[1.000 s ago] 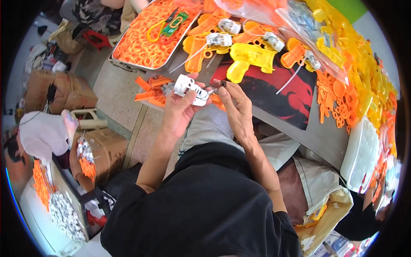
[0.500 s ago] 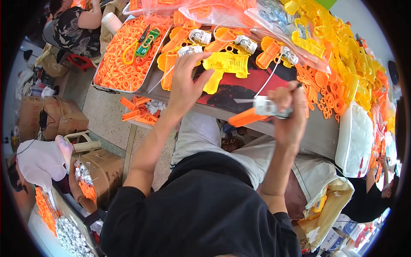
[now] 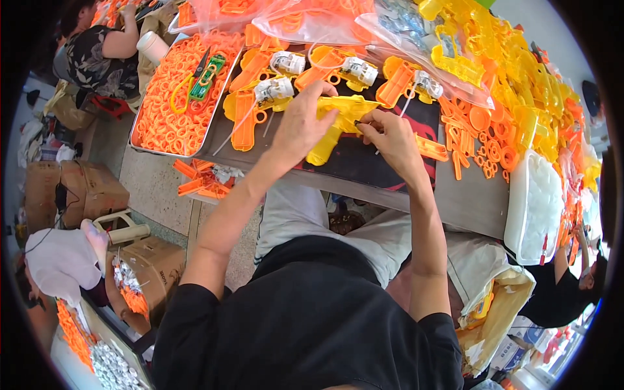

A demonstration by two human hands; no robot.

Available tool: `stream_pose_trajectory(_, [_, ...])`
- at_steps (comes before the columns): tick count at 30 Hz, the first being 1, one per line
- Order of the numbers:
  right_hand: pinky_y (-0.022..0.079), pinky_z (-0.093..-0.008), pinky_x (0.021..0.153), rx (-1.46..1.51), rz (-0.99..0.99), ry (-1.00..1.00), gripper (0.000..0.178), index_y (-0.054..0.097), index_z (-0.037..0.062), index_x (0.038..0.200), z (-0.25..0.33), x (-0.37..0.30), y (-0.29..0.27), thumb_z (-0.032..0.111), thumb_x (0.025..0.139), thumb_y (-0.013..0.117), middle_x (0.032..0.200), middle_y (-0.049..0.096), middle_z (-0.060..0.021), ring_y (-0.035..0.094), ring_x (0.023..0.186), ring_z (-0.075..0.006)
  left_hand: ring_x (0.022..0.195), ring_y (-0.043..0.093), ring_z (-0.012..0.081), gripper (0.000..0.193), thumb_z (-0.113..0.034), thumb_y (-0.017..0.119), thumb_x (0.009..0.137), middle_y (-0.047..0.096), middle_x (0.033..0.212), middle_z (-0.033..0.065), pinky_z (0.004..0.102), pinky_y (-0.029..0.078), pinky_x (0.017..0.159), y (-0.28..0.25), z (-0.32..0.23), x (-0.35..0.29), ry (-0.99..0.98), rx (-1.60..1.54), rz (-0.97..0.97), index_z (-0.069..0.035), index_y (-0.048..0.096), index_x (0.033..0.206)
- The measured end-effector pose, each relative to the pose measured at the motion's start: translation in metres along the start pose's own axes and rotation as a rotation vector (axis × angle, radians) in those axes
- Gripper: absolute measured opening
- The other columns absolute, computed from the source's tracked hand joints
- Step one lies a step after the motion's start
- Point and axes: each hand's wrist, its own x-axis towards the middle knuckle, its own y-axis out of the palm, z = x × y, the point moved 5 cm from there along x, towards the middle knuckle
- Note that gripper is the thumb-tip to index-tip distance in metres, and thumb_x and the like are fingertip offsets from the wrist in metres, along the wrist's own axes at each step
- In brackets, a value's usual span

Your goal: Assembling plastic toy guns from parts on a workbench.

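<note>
A yellow toy gun shell half (image 3: 328, 143) is tilted up over the dark mat, its handle toward me. My left hand (image 3: 304, 123) is closed on its left side, with the thumb over the shell. At the shell's right end, my right hand (image 3: 393, 142) pinches a small dark part (image 3: 358, 123) against it. An orange toy part (image 3: 431, 148) sticks out beyond the right hand; whether that hand holds it or it lies on the mat, I cannot tell. Behind stand several orange-and-yellow assemblies (image 3: 244, 120) with white mechanisms (image 3: 274, 88) and thin white tubes.
On the left, a metal tray (image 3: 133, 140) of orange rings holds yellow-handled scissors (image 3: 180, 97) and a green tool (image 3: 209, 77). Yellow shells (image 3: 500, 58) are heaped at the right, near loose orange parts (image 3: 461, 140) and a white bin (image 3: 534, 208). Co-workers sit on both sides.
My right hand has moved left and away from me to the yellow shell, from holding up a white mechanism with an orange part. My left hand has taken hold of the shell and tilted it.
</note>
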Motion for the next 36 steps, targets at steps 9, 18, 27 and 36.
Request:
stream_pose_trajectory(9, [0.048, -0.0306, 0.064, -0.028, -0.012, 0.036, 0.020, 0.073, -0.0021, 0.093, -0.004, -0.005, -0.003, 0.017, 0.090, 0.074, 0.075, 0.069, -0.0071, 0.062, 0.068, -0.0125, 0.103, 0.068, 0.0201, 0.035, 0.003, 0.063, 0.091, 0.069, 0.112, 0.0117, 0.0330, 0.052, 0.093, 0.014, 0.010, -0.013, -0.287, -0.332, -0.047, -0.002, 0.057, 0.125])
stream_pose_trajectory(18, [0.046, -0.0312, 0.063, -0.013, -0.187, -0.053, 0.018, 0.070, -0.0025, 0.085, -0.008, -0.015, 0.005, 0.014, 0.088, 0.076, 0.077, 0.065, -0.0077, 0.058, 0.070, -0.0152, 0.090, 0.065, 0.0453, 0.033, 0.008, 0.056, 0.090, 0.064, 0.099, 0.0239, 0.0482, 0.051, 0.079, 0.015, -0.010, -0.009, -0.014, -0.187, -0.123, -0.001, 0.052, 0.121])
stream_pose_trajectory(27, [0.052, -0.0353, 0.067, -0.122, -0.246, -0.120, 0.014, 0.070, -0.0027, 0.085, 0.001, -0.024, 0.003, 0.009, 0.085, 0.077, 0.082, 0.067, -0.0098, 0.063, 0.078, -0.0214, 0.097, 0.066, 0.0423, 0.031, 0.009, 0.055, 0.091, 0.064, 0.105, 0.0219, 0.0456, 0.052, 0.081, 0.021, -0.043, -0.013, -0.023, -0.052, -0.081, -0.001, 0.053, 0.121])
stream_pose_trajectory(36, [0.053, -0.0417, 0.065, -0.016, 0.095, 0.195, 0.029, 0.078, 0.0011, 0.088, -0.007, 0.003, 0.004, 0.030, 0.083, 0.080, 0.071, 0.073, -0.0119, 0.069, 0.064, -0.0265, 0.105, 0.069, 0.0389, 0.029, 0.005, 0.056, 0.093, 0.065, 0.107, 0.0182, 0.0464, 0.055, 0.082, 0.035, 0.018, -0.024, -0.624, -0.853, 0.194, -0.002, 0.054, 0.122])
